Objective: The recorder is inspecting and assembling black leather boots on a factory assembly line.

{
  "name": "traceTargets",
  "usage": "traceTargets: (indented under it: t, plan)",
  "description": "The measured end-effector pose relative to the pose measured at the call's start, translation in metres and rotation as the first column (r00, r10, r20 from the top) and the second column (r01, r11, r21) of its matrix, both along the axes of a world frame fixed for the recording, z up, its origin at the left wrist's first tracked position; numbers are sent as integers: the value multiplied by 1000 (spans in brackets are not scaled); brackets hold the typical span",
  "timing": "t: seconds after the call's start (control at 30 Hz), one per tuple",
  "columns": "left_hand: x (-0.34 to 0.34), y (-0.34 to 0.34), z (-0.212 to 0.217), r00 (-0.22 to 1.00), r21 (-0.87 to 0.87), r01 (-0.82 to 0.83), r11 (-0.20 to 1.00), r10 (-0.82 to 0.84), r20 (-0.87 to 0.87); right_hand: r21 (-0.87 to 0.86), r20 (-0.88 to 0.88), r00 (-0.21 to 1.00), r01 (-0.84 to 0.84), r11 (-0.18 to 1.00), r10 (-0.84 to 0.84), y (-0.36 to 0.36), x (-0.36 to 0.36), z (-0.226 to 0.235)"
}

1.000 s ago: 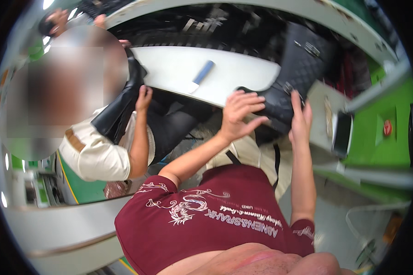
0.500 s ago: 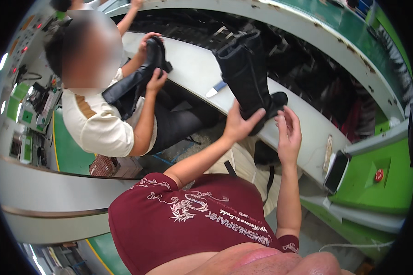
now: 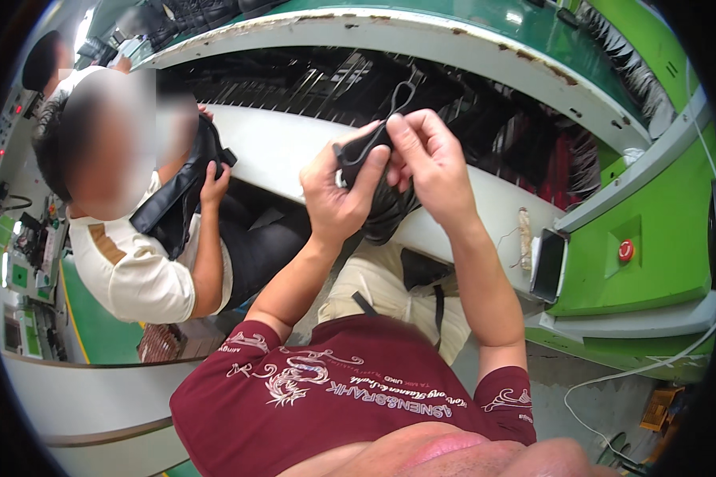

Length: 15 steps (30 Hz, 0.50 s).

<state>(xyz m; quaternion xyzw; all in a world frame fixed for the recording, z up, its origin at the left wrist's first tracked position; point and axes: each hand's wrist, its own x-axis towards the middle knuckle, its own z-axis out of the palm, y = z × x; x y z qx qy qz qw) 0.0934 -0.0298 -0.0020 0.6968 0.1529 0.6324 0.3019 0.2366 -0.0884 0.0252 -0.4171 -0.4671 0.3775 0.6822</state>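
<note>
A black boot [image 3: 390, 211] is in front of me above the white bench, its shaft bunched and its lower part mostly behind my hands. My left hand [image 3: 334, 191] is closed on the upper edge of the shaft, thumb laid along it. Close beside it, my right hand [image 3: 437, 163] pinches the same edge between thumb and fingers. A thin grey loop [image 3: 403, 97] sticks up past my right fingertips; what it belongs to is hard to tell.
To my left, a co-worker in a cream shirt [image 3: 131, 274] handles another black boot [image 3: 179, 195]. The white bench [image 3: 274, 123] runs crosswise before a rack of dark items. A green machine panel with a red button [image 3: 626, 250] stands at right, beside a dark flat device [image 3: 547, 266].
The boot was upright with its shaft up; now its upper edge is turned toward me. My right hand, earlier near the toe, has moved to that edge. My left hand shifted up to it too.
</note>
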Motion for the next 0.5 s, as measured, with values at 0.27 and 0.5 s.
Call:
traceTargets:
  t: [0.27,0.5]
  plan:
    - [2,-2,-7,994,-82,-33,996,42,103,10,12,1000,-29,1000,28,-15,4,-30]
    - [0,14,-39,999,-221,26,975,-15,50,-292,-23,1000,-14,956,8,-34,17,-156]
